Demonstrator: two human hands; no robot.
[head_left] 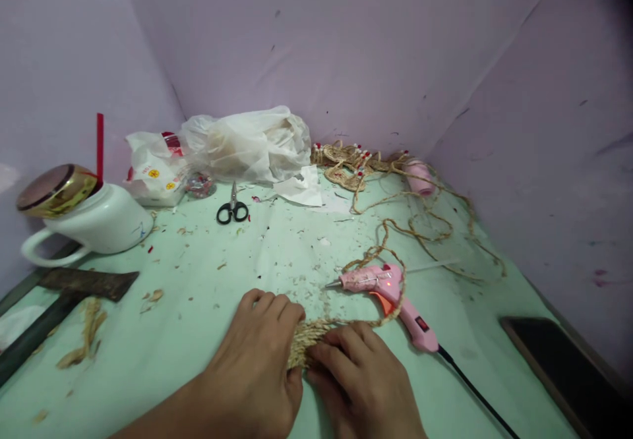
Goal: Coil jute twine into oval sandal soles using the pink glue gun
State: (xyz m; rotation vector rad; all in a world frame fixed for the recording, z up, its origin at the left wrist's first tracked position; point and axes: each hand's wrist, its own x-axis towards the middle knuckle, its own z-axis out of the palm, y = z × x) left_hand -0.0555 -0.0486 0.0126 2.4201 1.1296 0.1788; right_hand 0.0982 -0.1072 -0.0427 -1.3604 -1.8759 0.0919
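In the head view, the left hand (pixel 260 350) and right hand (pixel 368 376) each have their grip closed on a woven straw piece (pixel 302 343) on the desk (pixel 178 340), apparently pressing it, work that calls for fingers clear of the glue gun (pixel 378 281) just beyond.

Bare left grip (pixel 264 353) and forearm (pixel 171 406)

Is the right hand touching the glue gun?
Apart: the head view shows bare green tabletop between the right hand and the pink glue gun.
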